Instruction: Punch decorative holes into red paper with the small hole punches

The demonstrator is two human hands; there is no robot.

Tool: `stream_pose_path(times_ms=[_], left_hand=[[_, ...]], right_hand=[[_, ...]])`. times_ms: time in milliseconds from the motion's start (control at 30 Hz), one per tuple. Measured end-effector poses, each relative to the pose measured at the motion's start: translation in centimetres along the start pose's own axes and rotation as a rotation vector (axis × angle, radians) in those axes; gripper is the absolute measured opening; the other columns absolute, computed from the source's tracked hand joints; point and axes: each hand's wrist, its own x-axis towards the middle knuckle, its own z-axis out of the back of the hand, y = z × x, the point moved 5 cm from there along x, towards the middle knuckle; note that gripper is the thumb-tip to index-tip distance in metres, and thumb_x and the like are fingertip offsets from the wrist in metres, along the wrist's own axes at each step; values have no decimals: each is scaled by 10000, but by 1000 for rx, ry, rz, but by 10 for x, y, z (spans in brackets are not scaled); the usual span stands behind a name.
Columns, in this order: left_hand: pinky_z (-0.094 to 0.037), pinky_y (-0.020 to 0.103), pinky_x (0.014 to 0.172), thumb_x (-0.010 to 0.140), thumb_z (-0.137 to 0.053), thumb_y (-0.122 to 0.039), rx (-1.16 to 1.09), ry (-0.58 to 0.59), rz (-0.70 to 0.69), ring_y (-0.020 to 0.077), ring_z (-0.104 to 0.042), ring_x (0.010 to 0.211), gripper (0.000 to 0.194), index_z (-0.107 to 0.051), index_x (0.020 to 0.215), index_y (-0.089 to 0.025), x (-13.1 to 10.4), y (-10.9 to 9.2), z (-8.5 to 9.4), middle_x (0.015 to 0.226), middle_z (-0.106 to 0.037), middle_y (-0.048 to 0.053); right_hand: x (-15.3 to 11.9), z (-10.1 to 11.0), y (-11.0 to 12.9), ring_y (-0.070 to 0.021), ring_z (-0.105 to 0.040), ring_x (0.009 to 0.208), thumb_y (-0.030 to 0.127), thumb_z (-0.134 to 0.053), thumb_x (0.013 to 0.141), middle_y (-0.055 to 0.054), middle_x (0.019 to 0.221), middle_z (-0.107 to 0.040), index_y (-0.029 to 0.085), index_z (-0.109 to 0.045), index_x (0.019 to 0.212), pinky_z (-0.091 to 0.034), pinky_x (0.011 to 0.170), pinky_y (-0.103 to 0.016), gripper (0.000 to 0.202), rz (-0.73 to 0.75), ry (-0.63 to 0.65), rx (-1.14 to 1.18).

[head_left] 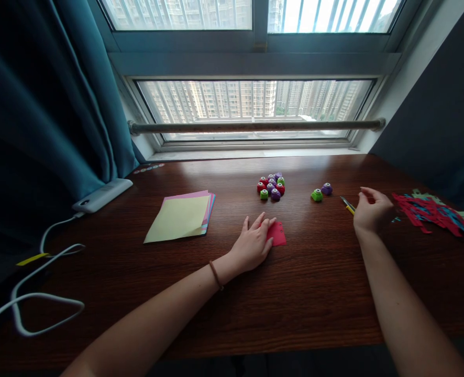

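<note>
In the head view, the left hand (pixel 255 242) lies with fingers spread on a red paper piece (pixel 279 234) on the counter (pixel 295 303). The right hand (pixel 374 210) curls between a slim yellow-ended tool (pixel 349 206) and cut paper strips (pixel 438 212); whether it pinches anything, I cannot tell.

The left hand (pixel 257 238) lay on red paper (pixel 278 235) mid-way along the worktop (pixel 295 298); the right hand (pixel 373 210), nearer its right edge, was beside a yellow tool (pixel 350 208).
</note>
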Motion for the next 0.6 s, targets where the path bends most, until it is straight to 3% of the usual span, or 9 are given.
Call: stream_pose_path(times_ms=[100, 267, 333, 467, 600], left_hand=[[-93, 528, 1056, 884, -287, -270, 3, -6, 12, 195, -66, 1340, 485, -205, 1356, -189, 0, 0, 0, 1349, -356, 77], [-71, 556, 1046, 873, -324, -294, 31, -36, 37, 245, -52, 1335, 513, -206, 1361, -191, -1, 2, -1, 1333, -366, 74], [-73, 562, 1043, 869, -339, -302, 42, -43, 38, 255, -66, 1332, 516, -215, 1358, -196, -1, 2, -1, 1330, -366, 74], [-81, 571, 1036, 873, -342, -334, 39, -43, 33, 262, -71, 1329, 505, -236, 1349, -201, -1, 1, -2, 1319, -377, 75], [-85, 584, 1028, 873, -347, -351, 40, -48, 29, 271, -80, 1327, 505, -246, 1343, -196, -1, 1, -2, 1309, -384, 81]], right_hand=[[-10, -3, 27, -198, -531, 748, 249, -561, 754, -74, 833, -606, 154, -655, 851, -416, 778, -356, 164, 208, -51, -117], [-40, -34, 61, -185, -554, 719, 302, -558, 784, -52, 767, -612, 174, -654, 772, -430, 722, -311, 160, 383, 264, -36], [-56, -49, 72, -191, -567, 789, 305, -523, 814, -57, 830, -618, 182, -648, 836, -436, 768, -316, 177, 458, 449, 22], [-85, -75, 87, -207, -481, 1078, 296, -430, 865, -70, 1144, -540, 207, -520, 1169, -378, 949, -362, 330, 613, 773, 60], [-98, -100, 95, -209, -321, 1235, 290, -398, 877, -62, 1330, -388, 219, -366, 1318, -290, 1038, -393, 448, 749, 878, -40]])
